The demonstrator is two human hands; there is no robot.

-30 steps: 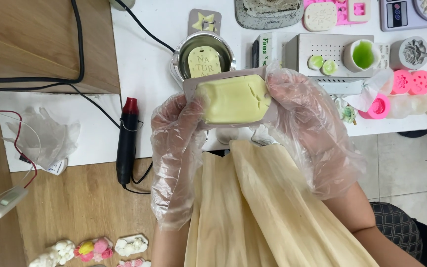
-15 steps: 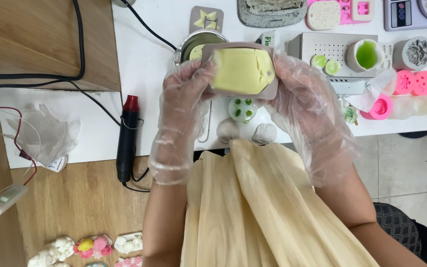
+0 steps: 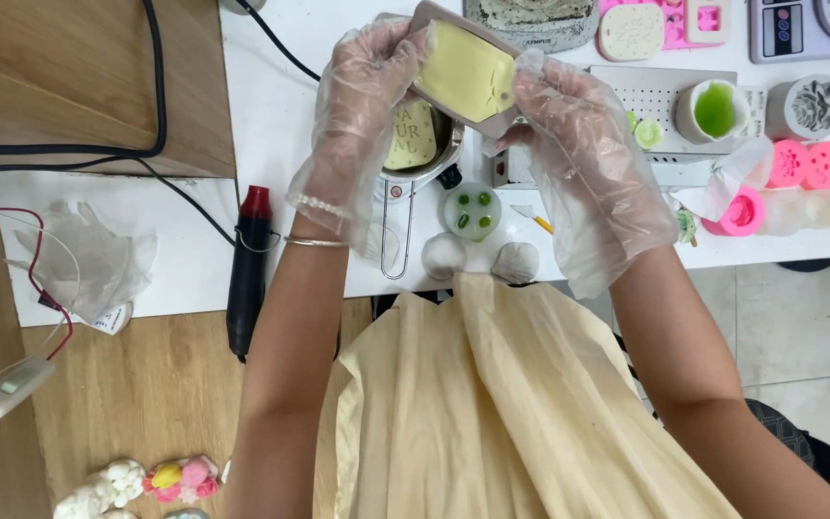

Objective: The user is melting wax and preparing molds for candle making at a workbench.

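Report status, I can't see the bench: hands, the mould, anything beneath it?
Left hand and right hand, both gloved, grip the grey mould of pale yellow block, tilted. Small metal pot directly beneath. Nothing blocking.

Off to my left there's a black heat gun (image 3: 247,274) and a crumpled plastic glove (image 3: 88,259); right side has pink molds (image 3: 804,165) and a green-filled cup (image 3: 713,109).

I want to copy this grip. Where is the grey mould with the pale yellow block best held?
By its two short ends, one from each side. The grey mould is a tilted, open-topped rectangle; the left hand and right hand clamp its ends, leaving the yellow block untouched.
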